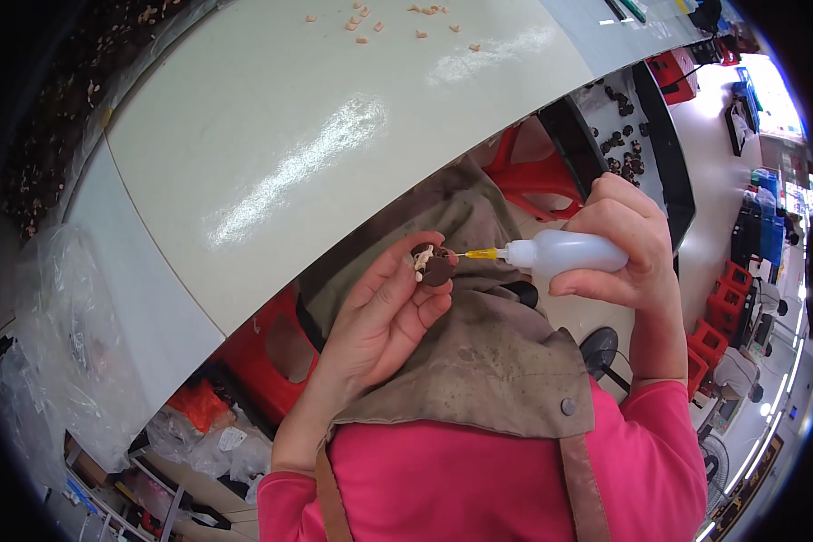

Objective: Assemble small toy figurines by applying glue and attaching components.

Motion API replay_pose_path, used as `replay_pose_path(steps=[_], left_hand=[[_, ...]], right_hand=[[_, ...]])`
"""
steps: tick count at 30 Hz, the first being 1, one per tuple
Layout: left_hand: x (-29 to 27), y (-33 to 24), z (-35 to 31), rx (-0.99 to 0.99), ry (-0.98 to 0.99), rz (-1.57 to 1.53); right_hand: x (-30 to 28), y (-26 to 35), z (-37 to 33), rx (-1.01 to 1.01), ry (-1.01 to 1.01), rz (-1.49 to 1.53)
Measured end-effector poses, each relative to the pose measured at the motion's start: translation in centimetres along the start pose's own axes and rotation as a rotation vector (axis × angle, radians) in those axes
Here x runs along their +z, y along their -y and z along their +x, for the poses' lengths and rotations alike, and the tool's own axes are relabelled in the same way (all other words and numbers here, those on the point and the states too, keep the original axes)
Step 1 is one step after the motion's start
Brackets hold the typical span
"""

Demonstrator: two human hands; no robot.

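My left hand [370, 325] is closed around a small dark brown and cream figure-like piece [439, 269], pinched between thumb and fingertips above my lap. Its exact kind is too small to tell. My right hand [630, 239] grips a translucent white squeeze bottle [565, 253], tipped on its side. From its neck a yellow needle nozzle [481, 255] points left, its thin tip at the right side of the piece. Whether the tip touches the surface is hard to see. A brown apron [479, 361] lies beneath both hands.
The pale table [244, 135] spans the view ahead, with several small cream bits [361, 40] at its far side. Many dark pieces [54, 117] are heaped far left, above a clear plastic bag [72, 334]. Red stools [533, 172] and a black-rimmed tray [668, 135] holding dark pieces stand right.
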State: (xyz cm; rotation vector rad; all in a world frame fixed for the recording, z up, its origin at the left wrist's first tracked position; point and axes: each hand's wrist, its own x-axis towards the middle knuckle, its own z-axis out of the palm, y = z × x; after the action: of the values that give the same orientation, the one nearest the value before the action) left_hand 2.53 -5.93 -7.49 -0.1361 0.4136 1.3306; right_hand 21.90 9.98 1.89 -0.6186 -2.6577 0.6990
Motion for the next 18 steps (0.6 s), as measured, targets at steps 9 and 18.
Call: replay_pose_path(steps=[9,18], left_hand=[[-0.36,-0.02,0.03,-0.009,-0.007,0.004],[-0.31,-0.11,0.11,-0.026,0.003,-0.014]], right_hand=[[0.17,0.07,0.09,-0.009,0.008,-0.032],[0.33,0.16,0.07,-0.012,0.002,-0.051]])
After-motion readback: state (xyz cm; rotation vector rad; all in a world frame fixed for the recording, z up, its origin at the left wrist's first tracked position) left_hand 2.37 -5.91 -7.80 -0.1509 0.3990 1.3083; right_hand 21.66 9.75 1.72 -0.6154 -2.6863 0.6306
